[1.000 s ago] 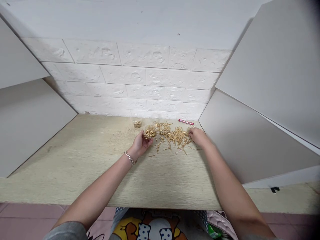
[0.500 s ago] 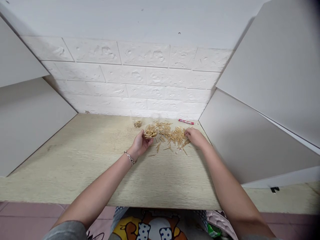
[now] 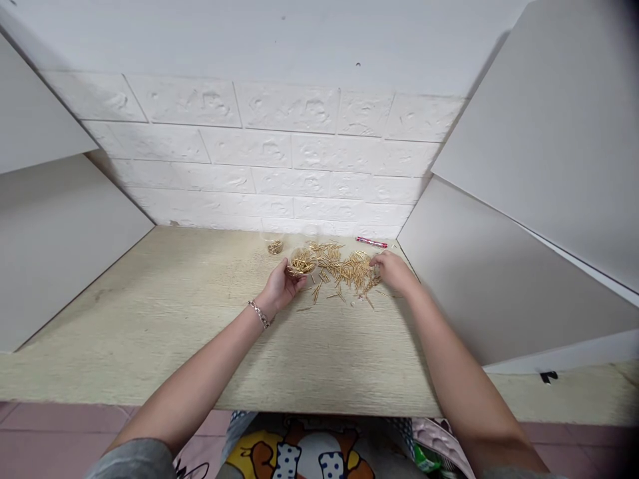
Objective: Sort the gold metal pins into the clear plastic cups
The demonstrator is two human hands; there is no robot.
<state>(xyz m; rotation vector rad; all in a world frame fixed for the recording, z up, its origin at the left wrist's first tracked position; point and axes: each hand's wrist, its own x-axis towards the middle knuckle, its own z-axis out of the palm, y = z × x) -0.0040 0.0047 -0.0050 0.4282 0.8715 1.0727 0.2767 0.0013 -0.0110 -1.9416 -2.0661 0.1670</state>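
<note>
My left hand [image 3: 283, 286], with a chain bracelet at the wrist, is closed round the side of a clear plastic cup [image 3: 302, 263] that holds many thin gold metal pins. To its right a loose heap of the same gold pins [image 3: 353, 269] is spread over the table. My right hand [image 3: 389, 269] is at the right edge of this heap, its fingers bent and pinched together at the pins. Whatever lies between those fingertips is too small to make out. A second clear cup [image 3: 275, 247] with small gold pieces stands behind my left hand.
A red marker pen [image 3: 371, 242] lies near the wall behind the heap. The white brick-patterned wall [image 3: 279, 150] closes off the back of the wooden table [image 3: 319, 352]. Grey-white panels [image 3: 474, 266] stand at both sides. A small black object [image 3: 548, 377] lies at the right.
My right hand has shifted slightly away from me and to the right along the heap's edge. My left hand and the cup stay nearly in place.
</note>
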